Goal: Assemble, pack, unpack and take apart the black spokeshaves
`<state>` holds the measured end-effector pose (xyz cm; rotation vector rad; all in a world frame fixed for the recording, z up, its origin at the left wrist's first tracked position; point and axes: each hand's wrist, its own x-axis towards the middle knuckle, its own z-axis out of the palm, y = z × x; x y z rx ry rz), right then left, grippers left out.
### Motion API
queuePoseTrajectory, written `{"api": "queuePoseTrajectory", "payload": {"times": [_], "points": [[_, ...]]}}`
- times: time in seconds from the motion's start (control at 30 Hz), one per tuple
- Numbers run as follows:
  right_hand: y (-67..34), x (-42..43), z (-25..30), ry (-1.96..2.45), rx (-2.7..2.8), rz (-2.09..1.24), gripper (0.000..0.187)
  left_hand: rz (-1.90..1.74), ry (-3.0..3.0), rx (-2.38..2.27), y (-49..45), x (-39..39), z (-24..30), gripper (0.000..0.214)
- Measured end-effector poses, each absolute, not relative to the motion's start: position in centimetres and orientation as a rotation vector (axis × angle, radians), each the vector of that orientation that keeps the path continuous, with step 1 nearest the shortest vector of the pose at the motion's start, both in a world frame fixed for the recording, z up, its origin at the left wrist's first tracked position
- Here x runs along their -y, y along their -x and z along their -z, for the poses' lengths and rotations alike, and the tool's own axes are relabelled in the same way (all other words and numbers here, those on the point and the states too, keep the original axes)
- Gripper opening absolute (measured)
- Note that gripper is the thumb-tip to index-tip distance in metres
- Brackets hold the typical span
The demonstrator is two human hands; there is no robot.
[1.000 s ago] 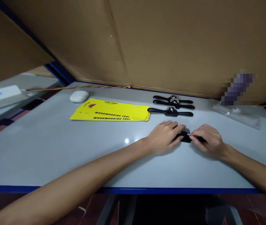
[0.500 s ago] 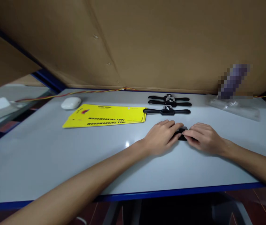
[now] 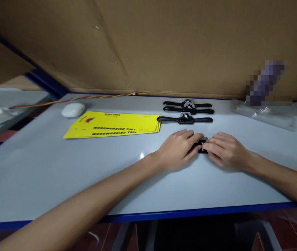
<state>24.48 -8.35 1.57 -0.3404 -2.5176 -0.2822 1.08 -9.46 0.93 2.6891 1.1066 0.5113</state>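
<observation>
On the table in front of me lies a black spokeshave [image 3: 204, 147], its middle showing between my two hands and its handles mostly covered. My left hand [image 3: 181, 149] is closed around its left side, thumb in front and fingers over the back. My right hand [image 3: 225, 150] is closed at its right side, with the fingertips at the grey blade plate near the centre. Just beyond lies another spokeshave [image 3: 185, 121], its left handle tip over the yellow cards. Behind it two more spokeshaves [image 3: 189, 110] lie side by side, close together.
Yellow printed cards [image 3: 112, 126] lie overlapped on the left of the table [image 3: 67, 177]. A white rounded case [image 3: 73, 110] stands behind them. Clear plastic bags [image 3: 266, 116] and a blurred-out purple object [image 3: 266, 83] are at the back right. A red-yellow wire runs along the cardboard wall [image 3: 164, 48].
The view has shifted slightly. Both hands stay on the spokeshave, and the fingers of my right hand have moved a little, so more of its middle shows.
</observation>
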Motion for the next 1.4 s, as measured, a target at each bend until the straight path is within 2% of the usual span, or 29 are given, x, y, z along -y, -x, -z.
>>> {"api": "queuePoseTrajectory", "payload": {"times": [0.53, 0.77, 1.0, 1.4], "points": [[-24.0, 8.1, -2.0, 0.305, 2.509, 0.335, 0.022, -0.523, -2.711, -1.060, -0.9, 9.1, -0.8, 0.045], [-23.6, 8.1, -1.7, 0.365, 2.551, 0.262, 0.020, -0.474, -2.697, -1.081, -1.3, 9.1, -1.0, 0.046], [-23.6, 8.4, -1.5, 0.465, 2.508, -0.036, 0.026, -0.468, -2.681, -1.091, -1.3, 9.1, -1.2, 0.044], [-24.0, 7.9, -2.5, 0.682, 2.365, -0.681, 0.020, -0.466, -2.679, -1.085, -1.0, 9.2, -1.6, 0.042]]}}
